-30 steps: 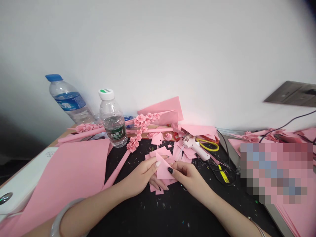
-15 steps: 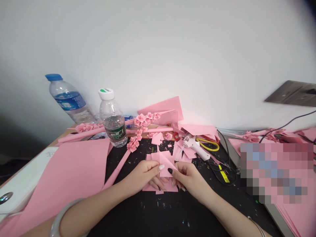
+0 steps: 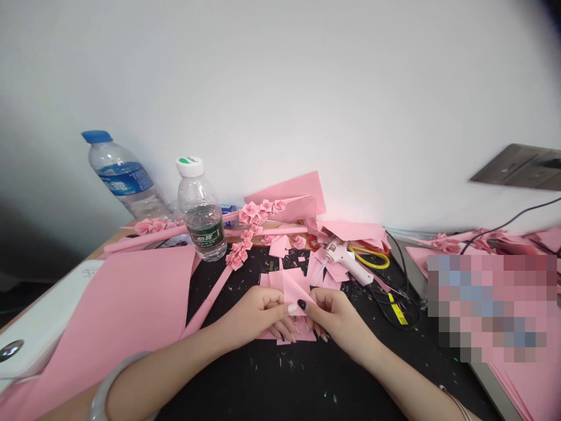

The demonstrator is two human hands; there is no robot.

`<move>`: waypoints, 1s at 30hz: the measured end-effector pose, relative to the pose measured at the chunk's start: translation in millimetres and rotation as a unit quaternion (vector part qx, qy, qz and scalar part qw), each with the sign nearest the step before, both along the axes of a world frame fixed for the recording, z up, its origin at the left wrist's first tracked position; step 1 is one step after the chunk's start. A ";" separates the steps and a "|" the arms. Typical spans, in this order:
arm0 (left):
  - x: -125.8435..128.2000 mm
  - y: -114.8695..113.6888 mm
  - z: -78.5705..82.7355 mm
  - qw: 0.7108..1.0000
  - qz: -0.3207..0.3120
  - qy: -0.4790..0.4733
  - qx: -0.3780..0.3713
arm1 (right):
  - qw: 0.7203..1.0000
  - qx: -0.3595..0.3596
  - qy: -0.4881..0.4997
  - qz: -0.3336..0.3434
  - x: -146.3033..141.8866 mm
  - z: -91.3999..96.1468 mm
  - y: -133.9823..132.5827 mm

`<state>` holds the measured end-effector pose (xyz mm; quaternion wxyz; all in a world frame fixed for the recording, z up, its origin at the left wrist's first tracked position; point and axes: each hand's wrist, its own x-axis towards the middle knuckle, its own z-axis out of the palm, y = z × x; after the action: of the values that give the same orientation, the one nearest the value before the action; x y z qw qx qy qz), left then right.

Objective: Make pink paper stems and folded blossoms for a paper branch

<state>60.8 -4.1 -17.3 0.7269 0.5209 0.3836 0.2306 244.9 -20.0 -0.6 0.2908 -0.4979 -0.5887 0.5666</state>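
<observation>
Between my two hands is a small folded piece of pink paper [image 3: 294,291], its upper edge slanting down to the right. My left hand [image 3: 267,310] pinches its left side, the thumb pressed on the front. At the right side my right hand [image 3: 329,313] grips it, the dark-nailed thumb close to the left thumb. Below and behind the hands lie more pink paper pieces [image 3: 277,280] on the black mat [image 3: 280,386]. Part of this pile is hidden by my fingers. A white glue gun [image 3: 348,263] rests beyond my right hand.
Pink paper flowers on rolled stems [image 3: 238,256] lie behind my left hand. Two water bottles stand at the back left, a small one [image 3: 202,213] and a larger tilted one [image 3: 125,178]. Yellow-handled scissors [image 3: 371,257] and cables lie right. A large pink sheet [image 3: 140,292] covers the left.
My left thumb has slid slightly right and down along the paper, nearer the right thumb. The right hand and the surrounding things look almost the same.
</observation>
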 end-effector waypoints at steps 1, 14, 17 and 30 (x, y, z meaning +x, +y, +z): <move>0.3 -0.4 0.2 1.000 0.003 -0.001 0.000 | 1.000 0.000 0.000 0.001 -0.3 0.1 0.0; -7.3 5.1 9.6 0.999 0.011 -0.037 -0.017 | 0.996 -0.063 0.054 0.014 13.4 -1.3 7.0; -8.5 6.1 10.0 0.999 0.012 -0.045 -0.021 | 0.992 -0.073 0.105 0.003 15.1 -0.1 7.6; -8.7 4.6 9.5 0.998 -0.010 -0.064 -0.017 | 0.986 -0.105 0.122 0.046 10.1 2.9 5.0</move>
<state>52.1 0.5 -7.9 0.7611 0.4966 0.3346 0.2493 255.1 -15.0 2.3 0.2804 -0.4256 -0.5086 0.6940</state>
